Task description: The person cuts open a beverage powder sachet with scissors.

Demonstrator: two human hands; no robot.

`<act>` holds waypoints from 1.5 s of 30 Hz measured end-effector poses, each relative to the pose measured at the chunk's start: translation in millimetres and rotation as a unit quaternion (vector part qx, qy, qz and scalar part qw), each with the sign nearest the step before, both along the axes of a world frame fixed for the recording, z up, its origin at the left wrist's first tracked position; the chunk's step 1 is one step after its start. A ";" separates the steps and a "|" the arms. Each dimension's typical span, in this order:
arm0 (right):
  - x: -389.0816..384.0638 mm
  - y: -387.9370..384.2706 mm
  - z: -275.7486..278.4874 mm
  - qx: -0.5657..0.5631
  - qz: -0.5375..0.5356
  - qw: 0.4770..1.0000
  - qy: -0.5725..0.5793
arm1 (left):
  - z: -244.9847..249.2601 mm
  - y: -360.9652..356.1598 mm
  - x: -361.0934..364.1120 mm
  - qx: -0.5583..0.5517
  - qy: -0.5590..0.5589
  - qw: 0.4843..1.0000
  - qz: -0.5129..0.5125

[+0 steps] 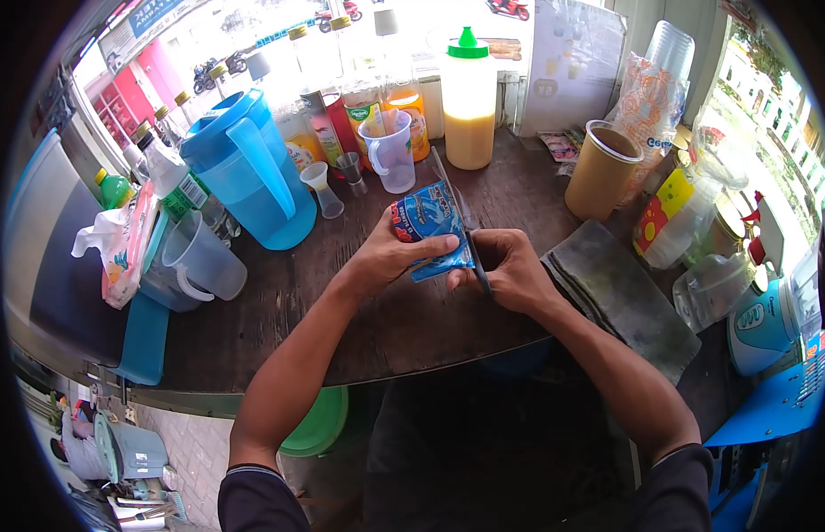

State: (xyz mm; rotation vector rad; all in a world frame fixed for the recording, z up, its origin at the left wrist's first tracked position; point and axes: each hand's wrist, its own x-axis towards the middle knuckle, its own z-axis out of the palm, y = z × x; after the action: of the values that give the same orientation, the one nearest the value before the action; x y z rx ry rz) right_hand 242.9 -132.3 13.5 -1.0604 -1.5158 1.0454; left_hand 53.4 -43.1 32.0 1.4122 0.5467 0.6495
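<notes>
Packet (433, 217): being held over the table (324, 324), seemingly apart from the wood, between both hands. Being pinched in the left hand (384, 251), thumb across the printed face and other fingers mostly hidden underneath, probably for stiffening the film and leaving the right edge free. Holding scissors (467, 215) in the right hand (510, 269), by the handles, along that right edge; apparently being angled so for sparing the left fingers. Being unable to tell the gap between the blades, or any bite into the film.

Facing printed side up toward the head. Running lengthwise away from the body, seemingly, and leaning slightly left at the far end. Pointing the scissors' tips away from the body too, toward the gap between jug (395, 168) and squeeze bottle (468, 120), nearly in line with the packet's long axis.

Seeing jug, squeeze bottle and pitcher (244, 173) standing upright farther back, presumably for leaving working room in front. Seeing also a cloth (621, 306) lying flat near the right forearm, perhaps for wiping within easy reach.
</notes>
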 end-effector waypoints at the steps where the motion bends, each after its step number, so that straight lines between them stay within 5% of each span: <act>1: 0.0 0.2 -0.3 0.003 0.004 1.000 0.003 | 0.4 -0.1 -0.2 0.001 0.000 1.000 0.000; 18: -0.6 4.9 -0.1 0.012 -0.045 0.996 0.082 | -10.1 11.1 -1.6 0.001 -0.061 0.989 0.134; 28: 4.8 9.1 -6.2 0.043 -0.077 0.990 0.113 | -4.2 4.4 1.5 -0.002 -0.054 0.992 0.110; 31: 1.9 8.5 -5.9 0.040 -0.092 0.988 0.117 | -1.5 2.4 0.2 0.008 0.023 0.999 0.040; 45: -1.6 -1.1 -1.4 0.019 0.019 0.999 -0.033 | -0.7 1.3 14.3 -0.033 -0.177 0.976 0.124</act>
State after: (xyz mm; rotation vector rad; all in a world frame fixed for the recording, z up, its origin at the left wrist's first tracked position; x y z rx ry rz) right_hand 241.4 -133.4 12.1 -1.0516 -1.6089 1.0132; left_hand 67.7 -41.7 31.2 1.1409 0.4580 1.0499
